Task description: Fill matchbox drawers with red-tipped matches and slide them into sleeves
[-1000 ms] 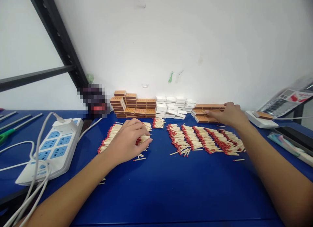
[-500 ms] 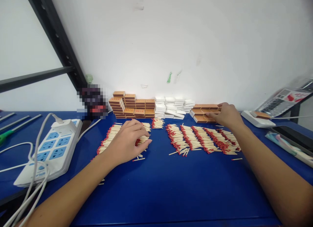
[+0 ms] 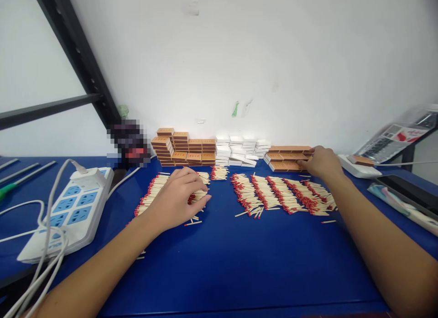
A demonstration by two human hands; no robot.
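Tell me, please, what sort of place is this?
Probably an indoor work corner, perhaps in a workshop or storeroom. Three things suggest it: a blue table, the rows of loose matches and stacked matchboxes on it, and a white power strip at the left.

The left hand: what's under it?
Red-tipped matchsticks show on both sides of the left hand, on the blue table. Whatever lies directly beneath the hand is covered.

The matches point(image 3: 287, 197) look like bare, matt wood, the brown boxes point(image 3: 194, 159) like card. The tabletop point(image 3: 222, 263) is smooth and glossy, the power strip point(image 3: 93, 217) plastic.
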